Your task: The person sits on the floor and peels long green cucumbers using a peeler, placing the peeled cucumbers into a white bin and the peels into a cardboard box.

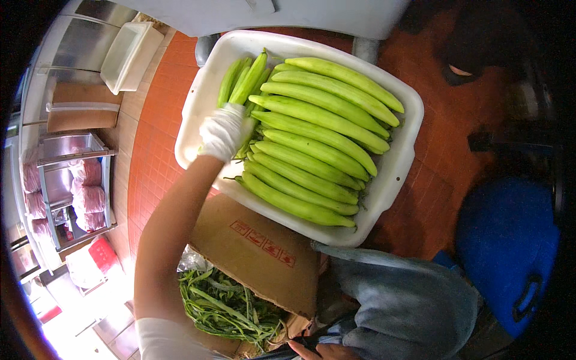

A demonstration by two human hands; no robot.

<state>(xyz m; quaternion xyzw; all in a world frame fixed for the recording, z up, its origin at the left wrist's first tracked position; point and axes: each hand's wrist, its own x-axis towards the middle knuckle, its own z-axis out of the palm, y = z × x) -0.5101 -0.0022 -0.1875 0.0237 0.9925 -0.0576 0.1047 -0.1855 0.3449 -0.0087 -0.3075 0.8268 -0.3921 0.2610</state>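
My left hand (pixel 225 130), in a white glove blurred by motion, is closed around the lower part of a long pale green gourd (pixel 251 80) at the left side of a white plastic tub (pixel 416 148). Other gourds lie beside and under it. Right of the hand, a row of long, curved green gourds (pixel 321 116) lies side by side across the tub. My right hand (pixel 324 352) shows only as bare fingers at the bottom edge, near a thin dark item; its grip cannot be made out.
Below the tub stands a cardboard box (pixel 256 247) with green peels or trimmings (pixel 225 306) inside. A denim-clad leg (pixel 405 297) is beside it, and a blue plastic object (pixel 504 243) at right. A white bin (pixel 128 56) and metal rack (pixel 76 193) stand left on the floor.
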